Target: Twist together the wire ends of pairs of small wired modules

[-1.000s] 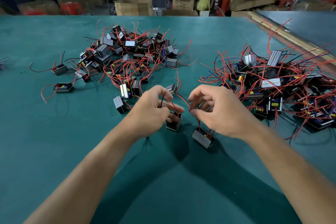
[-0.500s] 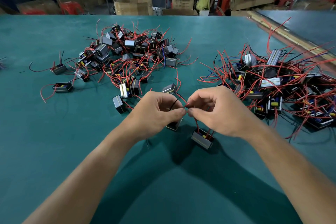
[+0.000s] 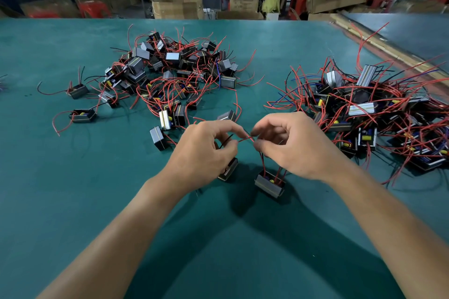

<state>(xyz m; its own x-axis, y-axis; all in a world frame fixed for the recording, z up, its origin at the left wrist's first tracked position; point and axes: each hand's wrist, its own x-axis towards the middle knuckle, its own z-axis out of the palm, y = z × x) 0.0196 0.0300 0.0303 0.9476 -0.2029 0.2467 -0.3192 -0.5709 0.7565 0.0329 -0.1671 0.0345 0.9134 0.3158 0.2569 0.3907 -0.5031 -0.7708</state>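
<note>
On my feed the two hands meet low over the green worktop (image 3: 73,189). The left hand (image 3: 206,150) is curled, thumb and forefinger pinching a red lead. The right hand (image 3: 291,148) pinches the other lead from the opposite side. The red wire ends (image 3: 246,139) touch between the two sets of fingertips. A black wire (image 3: 224,142) loops up beside the left thumb.

Under the left hand sits the left module (image 3: 229,170), tilted and partly hidden by the palm. Just beside it, below the right hand, the right module (image 3: 269,183) rests on the worktop, its red leads rising into the right fingers.

A loose module (image 3: 158,138) lies near the left hand. Beyond it spreads the left heap (image 3: 175,73) of modules and red wires. The right heap (image 3: 379,114) lies close to the right hand. Cardboard boxes (image 3: 178,6) stand past the far edge.
</note>
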